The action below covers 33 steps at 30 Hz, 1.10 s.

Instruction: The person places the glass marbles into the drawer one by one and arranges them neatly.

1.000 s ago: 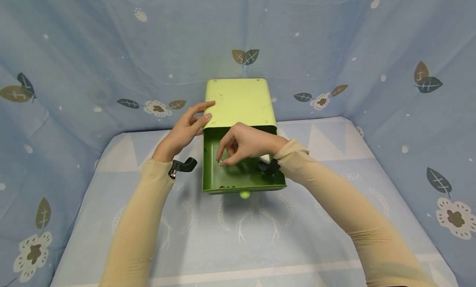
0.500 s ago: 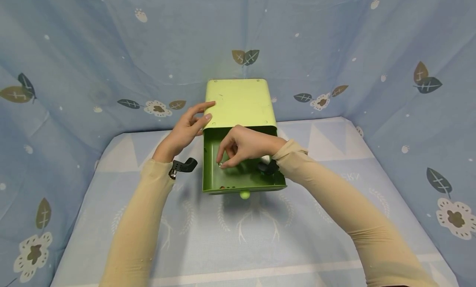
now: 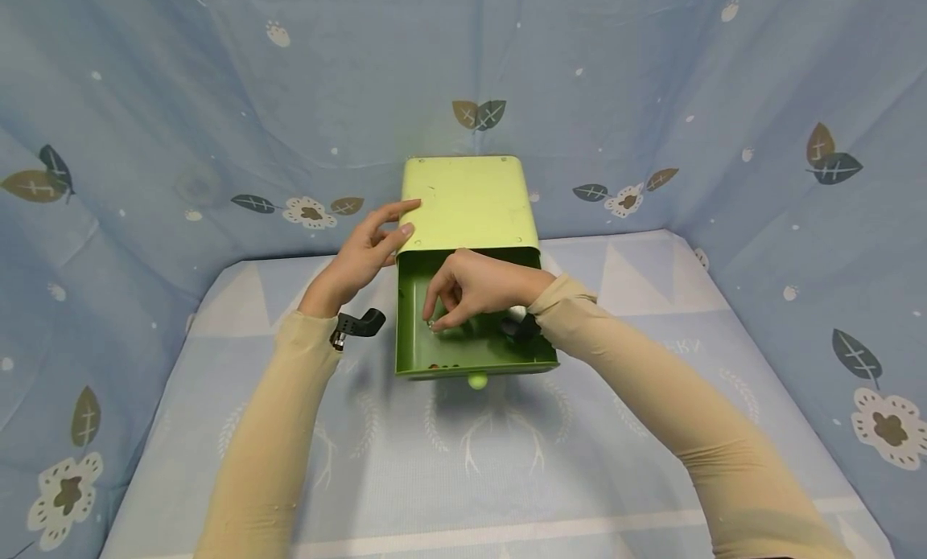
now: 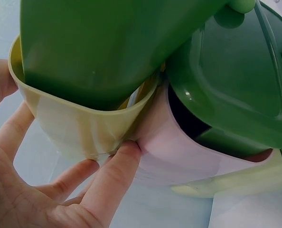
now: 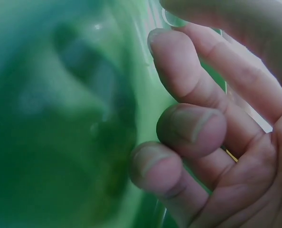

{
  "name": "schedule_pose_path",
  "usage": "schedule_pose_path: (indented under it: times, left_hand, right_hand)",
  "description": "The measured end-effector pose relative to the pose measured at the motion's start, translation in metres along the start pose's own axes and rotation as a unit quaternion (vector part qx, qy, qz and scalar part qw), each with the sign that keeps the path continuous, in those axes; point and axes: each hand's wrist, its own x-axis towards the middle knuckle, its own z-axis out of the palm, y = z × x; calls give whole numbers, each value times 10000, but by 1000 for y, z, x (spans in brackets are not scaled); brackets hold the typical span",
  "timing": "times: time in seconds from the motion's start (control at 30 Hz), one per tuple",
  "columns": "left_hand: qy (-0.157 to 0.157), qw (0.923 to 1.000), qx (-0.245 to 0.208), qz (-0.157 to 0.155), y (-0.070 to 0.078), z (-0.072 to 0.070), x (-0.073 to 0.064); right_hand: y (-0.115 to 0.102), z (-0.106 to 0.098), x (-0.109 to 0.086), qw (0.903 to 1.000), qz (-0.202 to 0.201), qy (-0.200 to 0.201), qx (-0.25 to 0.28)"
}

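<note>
A yellow drawer cabinet (image 3: pixel 471 201) stands against the back cloth, its green drawer (image 3: pixel 478 350) pulled out. My left hand (image 3: pixel 358 257) touches the cabinet's left side and top edge with spread fingers; in the left wrist view, fingertips (image 4: pixel 119 159) press near the seam between the yellow casing (image 4: pixel 79 121) and a pink casing (image 4: pixel 193 159). Inside the drawer, my right hand (image 3: pixel 481 281) pinches a tiny shiny clear piece (image 3: pixel 430 324) between thumb and index finger. The right wrist view shows the other fingers (image 5: pixel 176 64) loosely curled by the green wall.
Several small reddish and dark bits (image 3: pixel 436 367) lie along the drawer's front wall. A round green knob (image 3: pixel 477 380) sticks out of the front. The left wrist view shows another green drawer (image 4: pixel 236 76) tilted in the pink casing. Patterned cloth (image 3: pixel 463 478) covers the table.
My right hand has shifted slightly toward the drawer's front, with the tiny piece still pinched. The left hand stays in place on the cabinet.
</note>
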Motion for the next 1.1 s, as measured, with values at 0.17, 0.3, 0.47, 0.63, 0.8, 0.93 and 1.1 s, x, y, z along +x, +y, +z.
schedule_pose_path:
  times: [0.17,0.3,0.47,0.63,0.8,0.93,1.1]
  left_hand:
    - [17,10000,5,-34,0,1,0]
    - [21,10000,31,-10,0,1,0]
    - [12,10000,40,15,-1,1,0]
    - [6,10000,21,27,0,1,0]
    - [4,10000,30,57,0,1,1]
    - [18,10000,68,53,-1,1,1]
    - [28,10000,91,21,-1,1,1]
  right_hand:
    - [1,1,0,9999,-42,-72,-144]
    - [3,1,0,9998,-5,-109,-185]
    - [4,2,1,9998,23,-117,-179]
    - [4,2,1,9997,3,-90,-214]
    - [3,1,1,9996,18,-64,-286]
    - [2,-1,-1,9996,93,-51,-275]
    - [-2,-5,-4,9997,96,38,-235]
